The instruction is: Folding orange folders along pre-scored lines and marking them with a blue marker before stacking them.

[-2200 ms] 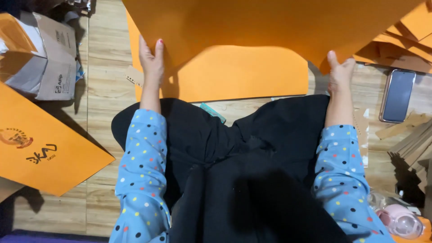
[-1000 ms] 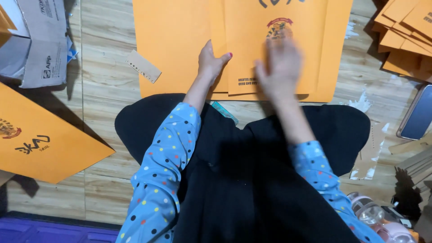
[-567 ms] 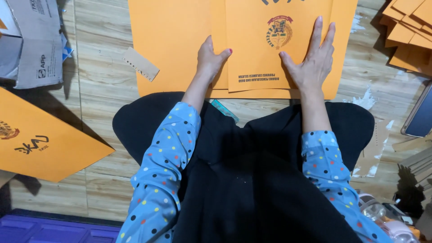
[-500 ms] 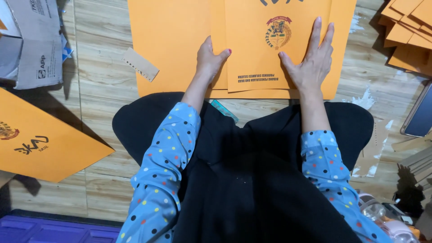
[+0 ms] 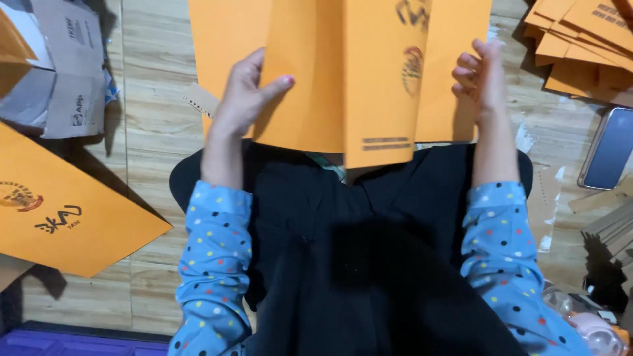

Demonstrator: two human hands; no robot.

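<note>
I hold a folded orange paper sheet (image 5: pixel 343 79) up above my lap with both hands. Its front panel carries a printed emblem and dark lettering. My left hand (image 5: pixel 245 95) grips the sheet's left side, thumb on the front. My right hand (image 5: pixel 480 74) pinches the right edge with curled fingers. Another orange sheet (image 5: pixel 224 39) lies flat on the wooden floor behind the lifted one. My sleeves are blue with coloured dots, and black cloth covers my lap.
A large orange printed sheet (image 5: pixel 59 204) lies at the left. A grey cardboard box (image 5: pixel 62 79) sits at the top left. A stack of orange sheets (image 5: pixel 580 46) is at the top right, a dark phone (image 5: pixel 610 158) beside it. Paper strips and scraps litter the right.
The folded orange sheet was lying flat with my palms pressing on it. Now both hands have taken hold of it and lifted it off the floor toward me.
</note>
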